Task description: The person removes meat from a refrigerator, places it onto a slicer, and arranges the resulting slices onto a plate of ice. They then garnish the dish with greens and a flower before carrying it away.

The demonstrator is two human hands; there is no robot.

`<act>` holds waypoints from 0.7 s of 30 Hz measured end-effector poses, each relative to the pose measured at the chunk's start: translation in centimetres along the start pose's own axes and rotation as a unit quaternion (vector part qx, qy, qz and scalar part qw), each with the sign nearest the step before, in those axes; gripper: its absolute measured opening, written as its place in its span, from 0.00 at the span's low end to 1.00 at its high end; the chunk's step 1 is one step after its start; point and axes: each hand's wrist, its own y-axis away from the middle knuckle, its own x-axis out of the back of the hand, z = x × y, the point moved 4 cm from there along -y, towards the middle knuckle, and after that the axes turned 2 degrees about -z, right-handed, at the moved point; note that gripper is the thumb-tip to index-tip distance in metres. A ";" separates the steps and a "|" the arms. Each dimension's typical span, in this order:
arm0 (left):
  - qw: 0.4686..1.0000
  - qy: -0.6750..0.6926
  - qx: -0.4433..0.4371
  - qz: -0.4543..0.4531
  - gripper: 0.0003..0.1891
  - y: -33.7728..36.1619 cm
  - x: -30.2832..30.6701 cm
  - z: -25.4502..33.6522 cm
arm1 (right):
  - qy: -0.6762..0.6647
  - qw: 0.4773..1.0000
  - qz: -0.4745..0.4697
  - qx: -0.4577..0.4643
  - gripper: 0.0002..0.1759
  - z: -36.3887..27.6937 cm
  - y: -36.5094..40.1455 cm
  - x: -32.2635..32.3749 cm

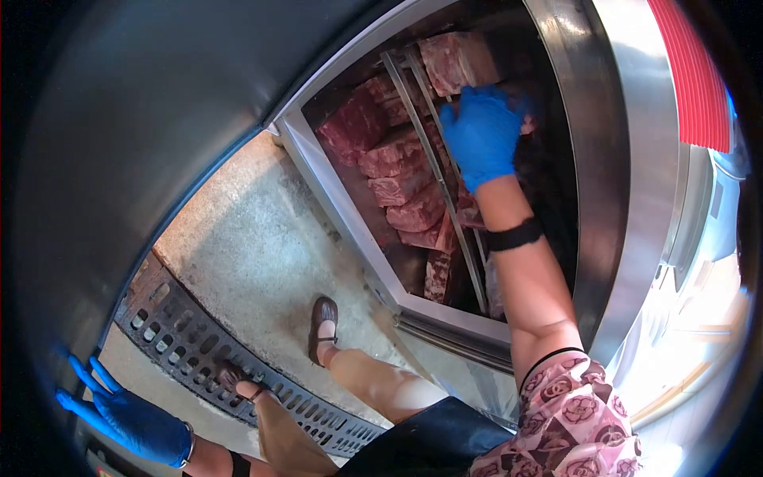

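my right hand [482, 135] sits inside the cabinet [628, 199] beside the meat cuts [397, 175]; my left hand [131, 421] at the door [119, 119], left of the grate [191, 350].

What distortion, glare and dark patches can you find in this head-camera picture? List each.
Head view: fisheye bends the cabinet frame and floor grate into curves; corners fade to black; glare washes out the lower right; the cabinet's depths beyond the right hand are shadowed; the left hand sits at the dim edge.
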 end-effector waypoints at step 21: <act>0.996 -0.048 -0.055 -0.054 0.26 -0.3 0.5 -1.2 | -0.328 0.910 -0.015 0.253 0.25 -0.3 16.5 -10.0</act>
